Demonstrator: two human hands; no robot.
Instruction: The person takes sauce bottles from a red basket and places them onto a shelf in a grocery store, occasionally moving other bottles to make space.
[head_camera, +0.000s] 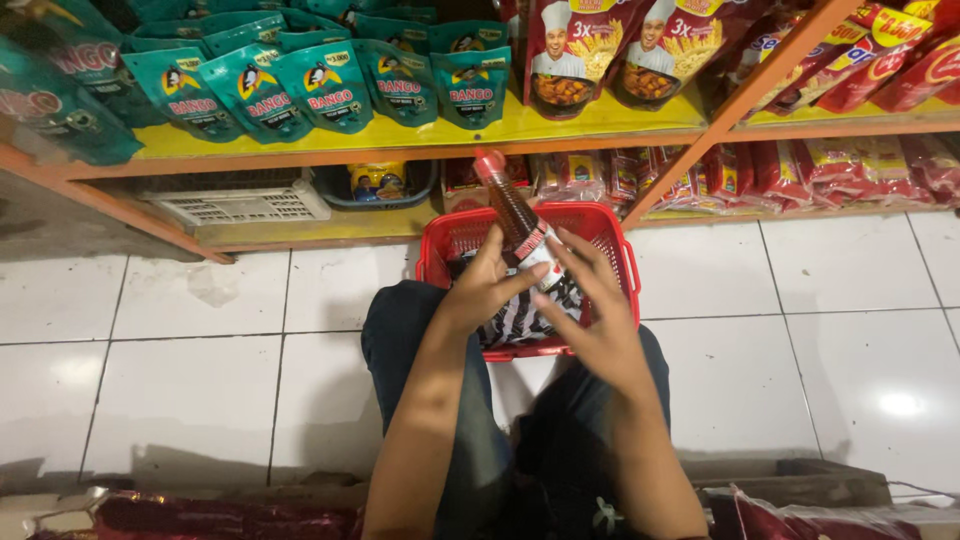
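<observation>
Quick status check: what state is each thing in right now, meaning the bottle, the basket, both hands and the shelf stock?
Sauce bottle: capped, tilted, held over the basket.
Red basket: on the floor, holding bottles.
Left hand: gripping the bottle.
Right hand: fingers on the bottle's lower part.
Teal pouches: lined up on the shelf.

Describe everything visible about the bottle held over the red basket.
The bottle is slim and clear, apparently plastic, filled with dark brown liquid and closed with a red cap that points up and away toward the shelves. A red and white label wraps its lower part. It is tilted, held above the red basket. The left hand grips it from the left, and the fingers of the right hand lie against its labelled lower end. Its base is hidden behind the hands.
</observation>
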